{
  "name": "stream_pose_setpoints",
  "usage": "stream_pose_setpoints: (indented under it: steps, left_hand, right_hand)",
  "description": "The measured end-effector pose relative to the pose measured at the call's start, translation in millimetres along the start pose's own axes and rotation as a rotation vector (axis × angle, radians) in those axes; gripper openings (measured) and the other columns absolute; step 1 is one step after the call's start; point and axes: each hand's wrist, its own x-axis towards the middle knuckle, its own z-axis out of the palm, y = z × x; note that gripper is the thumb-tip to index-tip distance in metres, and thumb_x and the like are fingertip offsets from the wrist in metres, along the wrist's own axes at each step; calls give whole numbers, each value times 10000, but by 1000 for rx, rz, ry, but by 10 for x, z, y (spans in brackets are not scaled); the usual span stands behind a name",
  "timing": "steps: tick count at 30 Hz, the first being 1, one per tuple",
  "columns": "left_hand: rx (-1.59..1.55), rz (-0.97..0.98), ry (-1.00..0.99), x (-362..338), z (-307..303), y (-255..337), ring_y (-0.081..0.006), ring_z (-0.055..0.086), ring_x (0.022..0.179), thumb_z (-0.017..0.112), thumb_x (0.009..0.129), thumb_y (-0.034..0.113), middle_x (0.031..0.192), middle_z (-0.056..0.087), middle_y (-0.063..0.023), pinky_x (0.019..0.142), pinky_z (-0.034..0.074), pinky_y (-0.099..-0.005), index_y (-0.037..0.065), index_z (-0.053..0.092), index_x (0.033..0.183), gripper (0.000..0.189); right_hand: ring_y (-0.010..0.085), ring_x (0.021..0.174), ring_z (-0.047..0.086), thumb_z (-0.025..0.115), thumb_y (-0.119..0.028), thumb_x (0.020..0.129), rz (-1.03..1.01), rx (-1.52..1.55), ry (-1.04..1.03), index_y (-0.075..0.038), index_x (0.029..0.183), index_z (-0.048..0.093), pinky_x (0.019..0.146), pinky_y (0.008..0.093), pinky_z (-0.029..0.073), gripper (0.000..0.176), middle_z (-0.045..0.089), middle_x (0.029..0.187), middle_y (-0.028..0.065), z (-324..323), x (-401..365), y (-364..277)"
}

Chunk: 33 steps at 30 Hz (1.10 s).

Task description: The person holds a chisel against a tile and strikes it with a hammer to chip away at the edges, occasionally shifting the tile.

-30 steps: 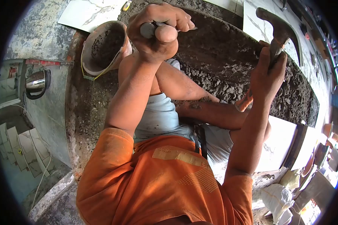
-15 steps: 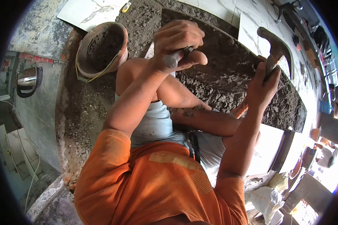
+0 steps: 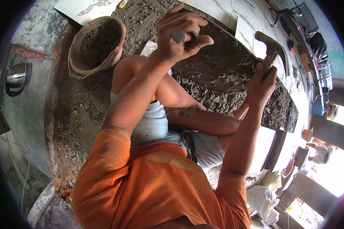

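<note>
My left hand [image 3: 179,36] is raised over the dark soil, its fingers loosely around a dark, round-ended tool handle [image 3: 181,37]; the rest of that tool is hidden. Farther right, my right hand [image 3: 262,86] grips the short visible part of a hammer [image 3: 273,47], its metal head up beside the pale tiles [image 3: 248,34]. Damp, lumpy mortar or soil [image 3: 221,89] spreads below and between both hands. The two hands are apart.
A bucket [image 3: 97,45] of dark material with a yellowish handle stands at upper left, near a yellow-handled item [image 3: 122,4]. My bent legs [image 3: 206,122] cross the middle. A metal kettle-like object [image 3: 18,78] is far left. White sacks [image 3: 262,200] lie lower right.
The whole view has shifted, with the surroundings moving left. My left hand has tilted and its fingers have loosened and spread somewhat around the handle. The hammer remains in my right hand.
</note>
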Motion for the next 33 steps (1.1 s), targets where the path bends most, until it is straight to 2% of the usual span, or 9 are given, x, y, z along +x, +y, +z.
stream_pose_setpoints:
  steps: [8, 9, 11, 14, 19, 27, 29, 31, 33]
  left_hand:
    - [-108, 17, 201, -59, 380, -244, -273, 734, 918, 666, 984, 502, 1003, 742, -117, 827, 557, -437, 60, 633, 877, 455]
    - [-105, 19, 206, -91, 389, -319, -273, 734, 918, 666, 984, 502, 1003, 742, -117, 827, 557, -437, 60, 633, 877, 455]
    - [16, -3, 87, -126, 356, -418, -228, 628, 654, 816, 834, 518, 677, 623, 6, 793, 490, -390, 143, 686, 770, 402]
    - [-63, -94, -38, -171, 289, -372, -186, 650, 697, 725, 945, 463, 787, 728, -16, 947, 432, -366, 138, 592, 700, 428]
    - [-130, -181, 5, -152, 302, -280, -208, 648, 709, 756, 913, 469, 804, 734, -23, 897, 433, -356, 131, 600, 717, 421]
    - [-201, -82, 58, -233, 392, -430, -218, 684, 800, 725, 918, 549, 872, 726, -30, 905, 435, -377, 125, 599, 743, 475]
    - [-205, -85, 74, -223, 411, -411, -223, 664, 782, 772, 878, 498, 856, 701, -17, 891, 448, -377, 136, 598, 719, 432]
    - [-206, -93, 88, -210, 370, -399, -227, 645, 764, 819, 838, 448, 839, 676, -5, 876, 461, -377, 147, 597, 694, 400]
    - [-146, -69, 38, -216, 319, -362, -229, 639, 755, 820, 827, 369, 853, 670, -3, 882, 463, -375, 150, 590, 688, 346]
  right_hand:
    - [325, 743, 711, 662, -244, 988, -18, 8, -24, -2, 1079, 623, 696, 413, 530, 262, 722, 849, 188, 32, 82, 30]
    - [325, 743, 711, 662, -244, 988, -24, 8, -25, -2, 1079, 623, 696, 413, 530, 262, 722, 849, 188, 35, 87, 26]
    - [342, 731, 703, 663, -244, 986, -42, -26, -32, 1, 1056, 617, 689, 422, 526, 259, 709, 831, 201, 35, 97, 42]
    - [372, 721, 691, 654, -263, 989, -41, -72, -101, -6, 1035, 611, 681, 437, 521, 265, 693, 812, 208, -12, 163, 46]
    - [381, 746, 679, 629, -311, 997, -93, -113, -167, -29, 1051, 610, 696, 444, 516, 287, 688, 829, 198, -273, 255, -222]
    - [-2, 541, 443, 556, -232, 1048, -436, 150, -156, -19, 1072, 634, 487, 193, 353, 228, 741, 892, 48, -848, 385, -1792]
    - [90, 526, 520, 580, -229, 1041, -460, 94, -162, 5, 1082, 605, 495, 258, 407, 238, 741, 879, 99, -865, 380, -1862]
    - [245, 557, 620, 626, -222, 1018, -966, -328, -201, 16, 1106, 596, 522, 364, 461, 255, 728, 858, 174, -763, 379, -1829]
    - [286, 582, 624, 618, -206, 1015, -873, -342, -284, 12, 1114, 607, 560, 398, 473, 239, 698, 811, 168, -823, 336, -1922]
